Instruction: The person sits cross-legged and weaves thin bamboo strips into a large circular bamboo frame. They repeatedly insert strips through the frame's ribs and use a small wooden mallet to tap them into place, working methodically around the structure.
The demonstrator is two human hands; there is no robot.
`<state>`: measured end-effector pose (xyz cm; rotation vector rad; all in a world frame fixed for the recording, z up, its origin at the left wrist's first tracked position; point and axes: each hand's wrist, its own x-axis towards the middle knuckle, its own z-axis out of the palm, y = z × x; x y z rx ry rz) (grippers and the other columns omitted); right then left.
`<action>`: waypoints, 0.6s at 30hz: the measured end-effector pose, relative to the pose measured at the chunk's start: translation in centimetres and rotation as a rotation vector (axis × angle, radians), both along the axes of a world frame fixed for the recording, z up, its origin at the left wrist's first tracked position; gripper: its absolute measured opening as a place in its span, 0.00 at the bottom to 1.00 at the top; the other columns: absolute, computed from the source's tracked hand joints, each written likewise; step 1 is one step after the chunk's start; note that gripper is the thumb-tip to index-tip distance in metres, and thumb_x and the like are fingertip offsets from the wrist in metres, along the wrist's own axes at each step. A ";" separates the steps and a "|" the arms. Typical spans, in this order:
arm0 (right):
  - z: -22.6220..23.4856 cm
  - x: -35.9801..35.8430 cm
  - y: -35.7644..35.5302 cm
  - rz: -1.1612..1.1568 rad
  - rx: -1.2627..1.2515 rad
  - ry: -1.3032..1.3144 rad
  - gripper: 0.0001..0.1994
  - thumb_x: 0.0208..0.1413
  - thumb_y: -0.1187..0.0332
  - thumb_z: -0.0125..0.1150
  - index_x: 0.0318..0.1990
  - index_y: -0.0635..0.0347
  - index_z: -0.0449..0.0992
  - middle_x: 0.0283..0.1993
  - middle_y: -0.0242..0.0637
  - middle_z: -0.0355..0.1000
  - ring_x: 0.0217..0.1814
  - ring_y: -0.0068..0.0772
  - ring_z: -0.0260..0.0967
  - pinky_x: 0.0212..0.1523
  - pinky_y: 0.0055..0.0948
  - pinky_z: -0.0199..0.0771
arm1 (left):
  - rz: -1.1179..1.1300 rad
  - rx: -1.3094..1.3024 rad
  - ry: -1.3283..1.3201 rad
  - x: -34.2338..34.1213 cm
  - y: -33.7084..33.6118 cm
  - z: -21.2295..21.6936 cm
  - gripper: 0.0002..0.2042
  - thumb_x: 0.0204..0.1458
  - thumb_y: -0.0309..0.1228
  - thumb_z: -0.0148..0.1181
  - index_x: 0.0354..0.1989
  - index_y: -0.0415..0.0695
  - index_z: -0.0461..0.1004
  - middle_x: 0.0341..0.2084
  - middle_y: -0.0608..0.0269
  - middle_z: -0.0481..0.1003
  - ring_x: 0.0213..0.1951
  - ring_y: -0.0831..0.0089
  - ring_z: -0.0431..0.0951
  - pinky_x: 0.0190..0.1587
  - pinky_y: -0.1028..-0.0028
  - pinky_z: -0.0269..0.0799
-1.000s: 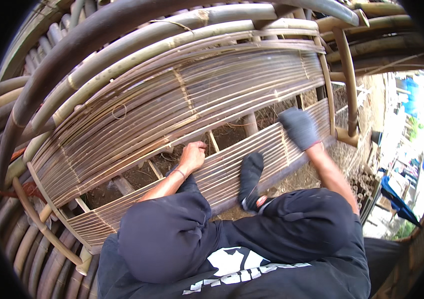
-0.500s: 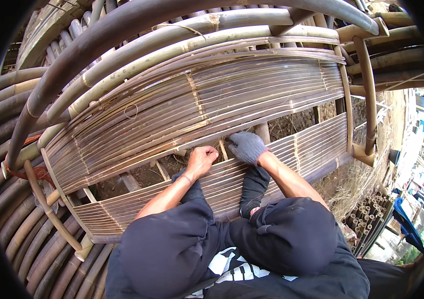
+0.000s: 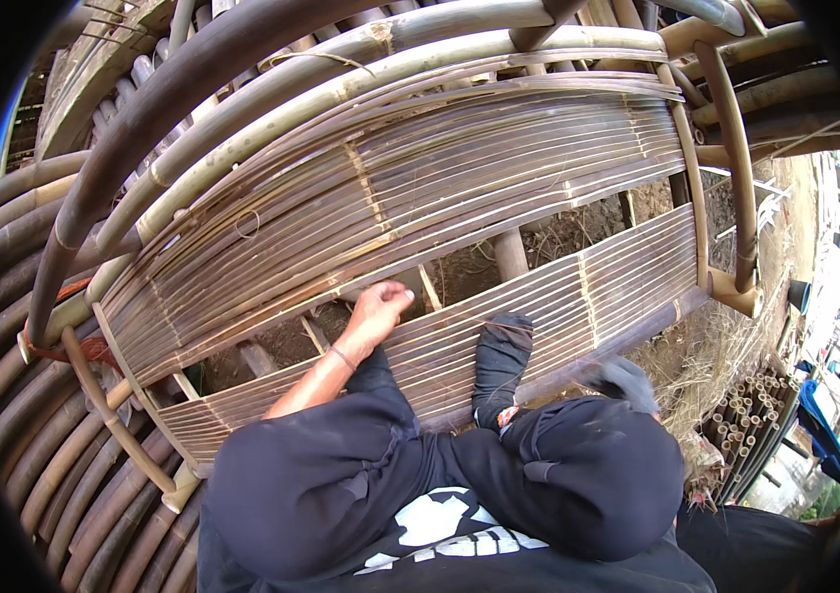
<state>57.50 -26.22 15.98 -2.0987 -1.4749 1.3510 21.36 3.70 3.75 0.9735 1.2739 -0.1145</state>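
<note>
My bare left hand hovers over the gap in the slatted bamboo bench seat. Its fingers are curled together, thumb against the fingertips; whatever they hold, if anything, is hidden. A thin band circles that wrist. Close by, a pale crosspiece spans the gap. My right hand, in a grey glove, is down beyond the bench's near edge by my right knee. Motion smears it and the knee hides part, so its fingers cannot be read. The lower slat panel lies between my hands, with my dark-covered foot on it.
Thick bamboo poles form the bench's back rail and side frame. More poles are stacked at left. Dry straw lies at right, near a bundle of cut bamboo. Soil shows through the gap.
My gloved right hand has left the gap and swung right and toward me, past my knee. My left hand has stayed near the gap, its fingers still curled.
</note>
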 end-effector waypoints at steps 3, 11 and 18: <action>2.8 5.5 -10.1 -0.369 -0.961 -0.301 0.14 0.50 0.58 0.63 0.32 0.60 0.83 0.35 0.53 0.78 0.41 0.44 0.78 0.48 0.40 0.78 | 0.199 -0.154 -0.111 -0.2 -0.1 -1.0 0.34 0.60 0.51 0.56 0.66 0.37 0.63 0.56 0.52 0.72 0.54 0.66 0.73 0.53 0.68 0.70; -2.5 -4.7 5.7 -0.244 0.143 -0.654 0.25 0.49 0.62 0.70 0.54 0.62 0.75 0.57 0.50 0.73 0.62 0.54 0.68 0.63 0.43 0.67 | 0.163 -0.463 -0.356 1.1 -0.2 -3.3 0.43 0.59 0.66 0.44 0.72 0.43 0.55 0.64 0.44 0.65 0.64 0.57 0.67 0.66 0.58 0.58; -5.0 -15.4 21.7 0.497 -0.012 -0.458 0.12 0.53 0.59 0.62 0.34 0.61 0.77 0.32 0.52 0.76 0.41 0.53 0.77 0.41 0.43 0.76 | 0.082 -0.476 -0.335 1.9 0.1 -3.1 0.40 0.60 0.61 0.51 0.67 0.36 0.61 0.57 0.40 0.71 0.56 0.58 0.75 0.59 0.64 0.69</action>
